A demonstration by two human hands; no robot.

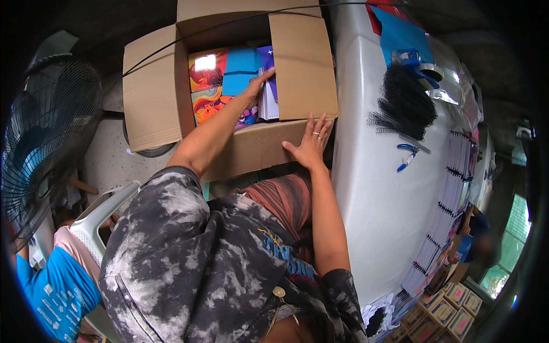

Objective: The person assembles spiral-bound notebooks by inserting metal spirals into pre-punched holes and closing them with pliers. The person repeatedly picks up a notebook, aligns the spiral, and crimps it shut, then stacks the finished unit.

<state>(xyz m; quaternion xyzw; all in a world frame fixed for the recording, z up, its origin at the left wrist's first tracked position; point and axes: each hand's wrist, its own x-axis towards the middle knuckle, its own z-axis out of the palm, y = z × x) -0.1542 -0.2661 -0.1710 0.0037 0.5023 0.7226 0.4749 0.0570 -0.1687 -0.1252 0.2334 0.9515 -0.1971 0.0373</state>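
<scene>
An open cardboard box point(234, 157) in front of me holds several notebooks with bright printed covers. My left hand point(260, 86) reaches inside it, its fingers closed at the upper edge of a purple-covered notebook stack point(269, 104) standing by the right wall; part of the fingers is hidden. Left of this stack lie blue covers point(240, 66) and colourful orange-and-red covers point(207, 86). My right hand point(310, 142), with a ring on one finger, rests with fingers spread at the box's near right corner, touching the edge by the folded-out right flap point(303, 68).
A silver-grey covered table point(377, 194) stands on the right. It carries black binding coils point(405, 100), blue-handled pliers point(407, 157), a blue tape dispenser point(417, 66) and a row of coil-bound notebooks point(443, 214). A fan point(48, 143) and another person in blue point(60, 291) are left.
</scene>
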